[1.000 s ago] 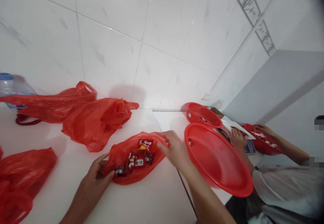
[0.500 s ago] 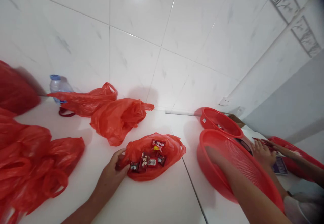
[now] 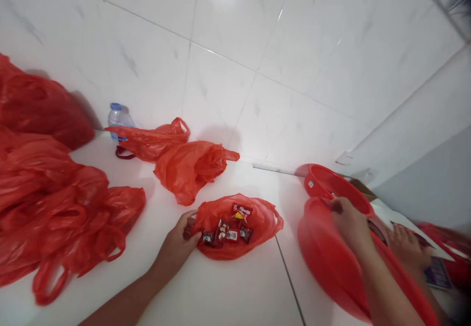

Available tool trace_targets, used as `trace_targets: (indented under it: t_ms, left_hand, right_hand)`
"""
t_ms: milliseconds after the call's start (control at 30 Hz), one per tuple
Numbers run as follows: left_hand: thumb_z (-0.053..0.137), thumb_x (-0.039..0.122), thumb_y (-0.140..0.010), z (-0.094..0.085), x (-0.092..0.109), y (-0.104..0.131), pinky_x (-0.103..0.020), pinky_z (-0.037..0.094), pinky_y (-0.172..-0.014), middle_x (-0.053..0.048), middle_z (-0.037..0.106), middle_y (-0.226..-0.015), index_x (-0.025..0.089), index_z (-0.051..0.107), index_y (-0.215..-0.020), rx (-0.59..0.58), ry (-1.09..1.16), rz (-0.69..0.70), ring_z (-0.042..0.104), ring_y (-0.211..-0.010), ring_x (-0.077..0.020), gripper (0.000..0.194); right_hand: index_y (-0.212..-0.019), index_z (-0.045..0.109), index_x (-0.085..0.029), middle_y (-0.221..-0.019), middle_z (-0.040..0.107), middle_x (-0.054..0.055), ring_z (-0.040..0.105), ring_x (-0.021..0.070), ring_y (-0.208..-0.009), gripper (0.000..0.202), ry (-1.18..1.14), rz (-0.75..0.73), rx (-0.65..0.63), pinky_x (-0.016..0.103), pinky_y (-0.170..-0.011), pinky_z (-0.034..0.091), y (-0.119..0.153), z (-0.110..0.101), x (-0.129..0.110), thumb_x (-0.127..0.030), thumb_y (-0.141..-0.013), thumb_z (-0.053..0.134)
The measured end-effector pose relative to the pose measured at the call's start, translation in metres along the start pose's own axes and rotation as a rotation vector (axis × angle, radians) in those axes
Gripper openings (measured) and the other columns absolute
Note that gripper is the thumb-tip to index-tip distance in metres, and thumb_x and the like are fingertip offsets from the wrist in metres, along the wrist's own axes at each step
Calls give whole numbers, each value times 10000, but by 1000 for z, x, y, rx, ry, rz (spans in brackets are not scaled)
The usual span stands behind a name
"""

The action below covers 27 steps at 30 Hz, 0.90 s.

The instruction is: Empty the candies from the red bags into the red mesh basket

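Note:
My left hand [image 3: 186,235] pinches the left rim of a red plastic bag [image 3: 217,255]. The bag lies with its mouth spread, and several small wrapped snack packets [image 3: 231,234] in dark red and white wrappers show inside. My right hand [image 3: 346,218] is raised over the near red plastic basket [image 3: 318,247], by its far rim. Its fingers are curled together; blur and the red behind them hide what they hold, if anything.
Red plastic bags [image 3: 84,188] are heaped at the left. Crumpled red bags [image 3: 191,166] and a water bottle [image 3: 116,120] stand by the tiled wall. A second red basket [image 3: 312,183] sits at the back right. Another person's hand [image 3: 408,245] is at the far right.
My right hand has come up from inside the near basket to its far rim. My left hand keeps hold of the bag. The view has shifted, so things appear further right.

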<state>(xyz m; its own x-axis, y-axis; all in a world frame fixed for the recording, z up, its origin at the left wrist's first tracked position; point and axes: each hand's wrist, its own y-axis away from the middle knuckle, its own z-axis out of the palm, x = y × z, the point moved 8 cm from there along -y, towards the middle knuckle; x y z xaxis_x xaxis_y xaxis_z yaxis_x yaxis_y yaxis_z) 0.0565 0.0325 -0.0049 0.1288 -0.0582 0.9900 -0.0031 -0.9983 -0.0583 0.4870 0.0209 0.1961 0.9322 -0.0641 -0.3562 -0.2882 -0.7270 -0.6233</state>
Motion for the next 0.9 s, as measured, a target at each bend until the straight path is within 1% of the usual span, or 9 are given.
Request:
trace_targets:
  t_ms: [67, 167, 267, 367, 467, 567, 700, 800, 900]
  left_hand:
    - [545, 324, -786, 0, 2, 1, -344, 488, -799, -16, 586, -961, 248, 455, -1241, -1, 8, 17, 603, -859, -196, 470]
    - [533, 316, -804, -1, 4, 2, -329, 484, -805, -7, 581, -941, 247, 449, -1241, 1, 3, 25, 595, -875, -186, 450]
    - [526, 319, -816, -1, 6, 2, -326, 480, -818, -1, 583, -936, 250, 440, -1243, -5, 9, 20, 592, -890, -182, 441]
    - [534, 335, -810, -1, 6, 3, -331, 487, -809, -10, 589, -960, 245, 442, -1243, -8, 0, 10, 597, -873, -181, 452]
    - [549, 352, -787, -8, 7, 5, -353, 486, -829, -58, 555, -1122, 233, 468, -1222, 82, -101, 21, 584, -948, -203, 458]
    - [561, 379, -770, -19, 10, 7, -391, 459, -883, -93, 475, -1291, 233, 455, -1254, 170, -259, 39, 529, -1100, -248, 517]
    - [567, 391, -762, -16, 6, 1, -402, 458, -864, -76, 610, -1151, 238, 400, -1349, 30, -319, -65, 599, -1010, -256, 628]
    - [511, 316, -786, -7, 21, -12, -358, 473, -825, -31, 676, -1013, 237, 484, -1294, -45, -237, -39, 638, -913, -223, 515]
    - [529, 283, -778, 3, 56, -32, -340, 484, -807, -52, 672, -1044, 203, 565, -1193, -30, -145, 48, 630, -940, -221, 425]
  right_hand:
    - [-854, 598, -226, -797, 692, 68, 622, 255, -664, 223, 45, -41, 20, 361, -613, 433, 14, 1, -24, -167, -650, 529]
    - [-902, 550, -236, -1045, 679, 66, 643, 230, -914, 195, -92, -260, 27, 342, -726, 477, 55, 10, -84, -152, -743, 473]
    - [-877, 552, -245, -1038, 682, 44, 637, 190, -954, 219, -260, -458, -138, 334, -784, 499, 100, 45, -138, -93, -780, 428]
    - [-985, 589, -246, -1147, 644, 51, 580, 199, -1097, 343, -275, -522, -364, 393, -884, 489, 129, 91, -160, -53, -809, 368]
    - [-1022, 619, -250, -1296, 550, 60, 464, 245, -1241, 324, -230, -534, -387, 482, -984, 417, 142, 108, -154, -97, -841, 398]
    - [-1092, 597, -249, -1396, 425, 84, 369, 290, -1301, 282, -179, -375, -216, 530, -1011, 369, 143, 97, -126, -193, -849, 464]
    - [-1275, 464, -198, -1410, 358, 157, 331, 330, -1302, 472, -164, -119, -33, 556, -1017, 327, 149, 85, -90, -336, -828, 530]
    - [-1362, 339, -161, -1380, 388, 187, 376, 332, -1264, 680, -284, 68, -71, 516, -978, 372, 149, 99, -72, -434, -789, 582]
    - [-1241, 471, -129, -1225, 536, 172, 499, 320, -1129, 595, -458, 220, -254, 447, -884, 441, 139, 125, -67, -478, -774, 585]
